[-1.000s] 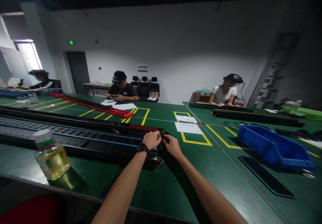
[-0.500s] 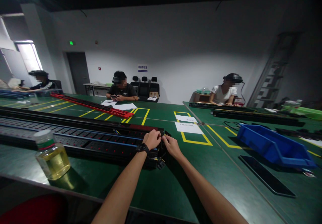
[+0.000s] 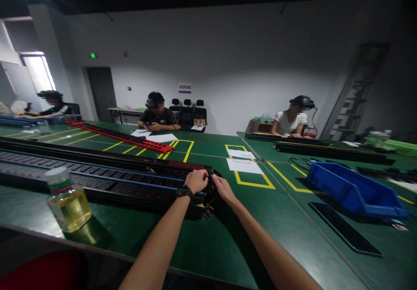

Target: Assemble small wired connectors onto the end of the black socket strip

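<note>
From the head camera, a left hand, a black watch strapped at its wrist, and a right hand meet at the right end of a long, blue-striped black rail assembly lying on a green worktable. Its long axis runs from the view's left edge toward the center, slanting slightly nearer; nearly all of it stretches left of the grip. Both hands are bunched at that end; what they clamp cannot be told. A wall sign reads "成品存放区"; print on the white sheet is illegible.
</note>
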### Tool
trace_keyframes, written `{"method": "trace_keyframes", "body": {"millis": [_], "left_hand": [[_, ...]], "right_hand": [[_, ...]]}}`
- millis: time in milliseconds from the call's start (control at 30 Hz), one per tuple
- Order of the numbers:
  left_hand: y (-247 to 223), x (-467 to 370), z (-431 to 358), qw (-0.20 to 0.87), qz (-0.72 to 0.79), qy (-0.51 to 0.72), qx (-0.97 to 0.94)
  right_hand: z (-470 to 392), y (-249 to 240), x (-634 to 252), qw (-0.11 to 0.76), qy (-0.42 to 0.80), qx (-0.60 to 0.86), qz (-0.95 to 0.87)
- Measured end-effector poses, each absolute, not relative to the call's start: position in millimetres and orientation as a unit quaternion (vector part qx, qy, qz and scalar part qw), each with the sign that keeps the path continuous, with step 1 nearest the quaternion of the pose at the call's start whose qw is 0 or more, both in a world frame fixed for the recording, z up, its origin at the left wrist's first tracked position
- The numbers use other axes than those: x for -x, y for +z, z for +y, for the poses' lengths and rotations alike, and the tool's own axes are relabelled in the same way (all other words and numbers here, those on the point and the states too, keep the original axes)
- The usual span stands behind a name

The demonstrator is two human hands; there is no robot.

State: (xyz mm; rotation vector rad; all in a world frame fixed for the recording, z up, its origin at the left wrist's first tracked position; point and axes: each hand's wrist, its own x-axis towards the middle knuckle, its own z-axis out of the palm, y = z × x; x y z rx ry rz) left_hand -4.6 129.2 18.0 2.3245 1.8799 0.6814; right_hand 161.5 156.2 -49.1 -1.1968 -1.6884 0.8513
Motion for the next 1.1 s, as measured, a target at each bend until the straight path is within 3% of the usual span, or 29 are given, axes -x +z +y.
{"method": "trace_keyframes", "body": {"millis": [1100], "left_hand": [[17.2,6.3,130.1,0.063,0.624,0.256,-0.736]], "right_hand": [[146.8,-53.7,-157.6,0.482,0.368,0.430,-0.669]]}}
